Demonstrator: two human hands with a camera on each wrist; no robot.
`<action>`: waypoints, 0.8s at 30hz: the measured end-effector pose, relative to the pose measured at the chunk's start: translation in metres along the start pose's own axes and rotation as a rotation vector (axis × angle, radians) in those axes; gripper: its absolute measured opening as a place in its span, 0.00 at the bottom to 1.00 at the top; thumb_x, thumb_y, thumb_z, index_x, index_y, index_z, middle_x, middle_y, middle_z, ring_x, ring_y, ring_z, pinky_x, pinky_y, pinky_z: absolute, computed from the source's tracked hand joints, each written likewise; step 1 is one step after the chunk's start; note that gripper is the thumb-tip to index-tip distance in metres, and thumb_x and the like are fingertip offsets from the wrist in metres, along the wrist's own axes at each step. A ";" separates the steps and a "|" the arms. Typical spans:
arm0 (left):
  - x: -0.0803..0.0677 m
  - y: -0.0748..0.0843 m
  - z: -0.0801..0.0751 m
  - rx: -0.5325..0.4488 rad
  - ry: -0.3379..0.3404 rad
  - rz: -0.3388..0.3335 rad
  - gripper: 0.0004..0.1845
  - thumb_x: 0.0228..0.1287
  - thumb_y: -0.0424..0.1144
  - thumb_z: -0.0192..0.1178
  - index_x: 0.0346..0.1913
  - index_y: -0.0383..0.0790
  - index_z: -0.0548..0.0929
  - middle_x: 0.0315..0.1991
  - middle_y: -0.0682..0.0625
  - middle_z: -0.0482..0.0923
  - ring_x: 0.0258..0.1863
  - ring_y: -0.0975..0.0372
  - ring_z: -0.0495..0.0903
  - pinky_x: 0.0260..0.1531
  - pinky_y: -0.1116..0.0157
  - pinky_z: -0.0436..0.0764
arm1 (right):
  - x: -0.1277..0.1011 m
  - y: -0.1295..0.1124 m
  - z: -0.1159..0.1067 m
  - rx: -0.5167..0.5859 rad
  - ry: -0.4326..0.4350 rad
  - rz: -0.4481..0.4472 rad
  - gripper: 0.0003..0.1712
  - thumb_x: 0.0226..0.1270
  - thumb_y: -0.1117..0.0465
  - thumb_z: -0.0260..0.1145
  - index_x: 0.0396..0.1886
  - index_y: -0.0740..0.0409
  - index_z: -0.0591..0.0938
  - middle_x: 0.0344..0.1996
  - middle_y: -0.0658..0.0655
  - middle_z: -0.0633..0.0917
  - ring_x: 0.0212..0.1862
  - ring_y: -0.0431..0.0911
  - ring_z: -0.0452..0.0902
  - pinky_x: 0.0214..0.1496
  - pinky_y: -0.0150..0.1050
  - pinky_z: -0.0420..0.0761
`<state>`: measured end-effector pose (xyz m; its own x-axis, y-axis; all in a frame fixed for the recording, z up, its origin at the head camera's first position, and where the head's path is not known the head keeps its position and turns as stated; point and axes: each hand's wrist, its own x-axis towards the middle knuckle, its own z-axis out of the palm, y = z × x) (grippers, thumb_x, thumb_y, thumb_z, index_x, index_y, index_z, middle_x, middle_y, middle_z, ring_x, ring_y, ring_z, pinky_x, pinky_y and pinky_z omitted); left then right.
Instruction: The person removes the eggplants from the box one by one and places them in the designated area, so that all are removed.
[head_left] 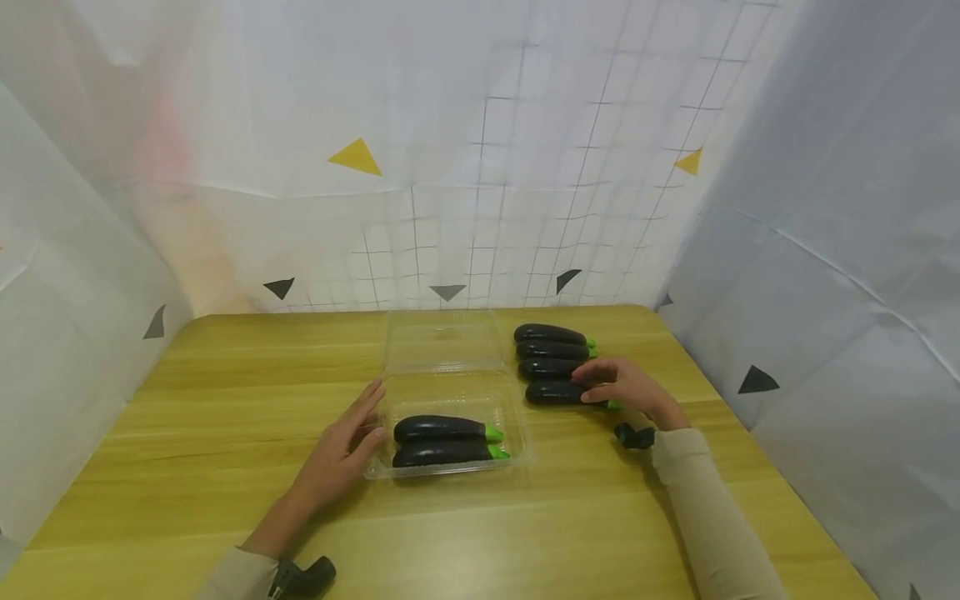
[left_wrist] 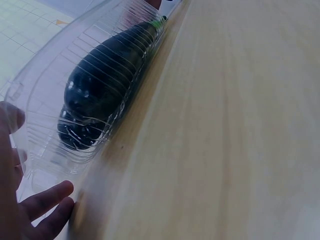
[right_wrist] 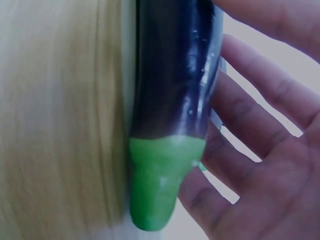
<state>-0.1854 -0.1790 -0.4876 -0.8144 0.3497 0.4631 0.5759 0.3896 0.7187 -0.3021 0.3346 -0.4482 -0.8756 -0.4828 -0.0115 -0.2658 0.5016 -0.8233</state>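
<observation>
In the head view, a clear plastic clamshell box (head_left: pixel 431 400) stands with its lid (head_left: pixel 442 333) folded back. Two dark eggplants with green stems, the nearer one (head_left: pixel 442 454) and the farther one (head_left: pixel 438 428), lie side by side inside. My left hand (head_left: pixel 341 446) rests against the box's left side, fingers extended. To the right of the box, several more eggplants lie in a column. Over the nearest of these, an eggplant (head_left: pixel 551 392), my right hand (head_left: pixel 630 387) hovers closely. The right wrist view shows spread fingers beside that eggplant (right_wrist: pixel 172 75), without a firm grip.
The wooden table (head_left: pixel 420 542) carries everything. White sheeting (head_left: pixel 300 92) with triangles and grid lines rises behind it and at both sides. Black devices, one at the left wrist (head_left: pixel 303 577) and one at the right wrist (head_left: pixel 633 436), sit close to the tabletop.
</observation>
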 end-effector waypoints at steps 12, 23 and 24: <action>0.000 -0.002 0.001 0.006 0.003 -0.001 0.34 0.80 0.33 0.56 0.83 0.47 0.60 0.82 0.45 0.53 0.63 0.46 0.79 0.62 0.57 0.79 | -0.001 -0.004 -0.005 -0.018 -0.060 -0.023 0.26 0.65 0.70 0.75 0.61 0.72 0.81 0.58 0.69 0.83 0.62 0.64 0.77 0.54 0.34 0.82; 0.000 -0.001 0.000 0.033 -0.002 -0.014 0.34 0.81 0.36 0.56 0.83 0.49 0.59 0.82 0.45 0.54 0.63 0.47 0.79 0.62 0.58 0.79 | -0.002 -0.014 -0.007 -0.054 0.020 -0.012 0.23 0.70 0.66 0.72 0.61 0.69 0.81 0.55 0.65 0.85 0.58 0.60 0.80 0.56 0.43 0.82; 0.000 -0.001 0.000 0.034 0.001 -0.016 0.34 0.81 0.36 0.56 0.83 0.49 0.59 0.82 0.45 0.54 0.63 0.47 0.79 0.62 0.57 0.79 | -0.002 -0.016 -0.006 -0.055 0.040 -0.004 0.22 0.70 0.64 0.72 0.61 0.68 0.82 0.56 0.64 0.85 0.58 0.60 0.80 0.56 0.45 0.82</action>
<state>-0.1860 -0.1795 -0.4878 -0.8237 0.3426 0.4518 0.5647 0.4240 0.7080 -0.2982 0.3324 -0.4316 -0.8895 -0.4567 0.0149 -0.2899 0.5388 -0.7910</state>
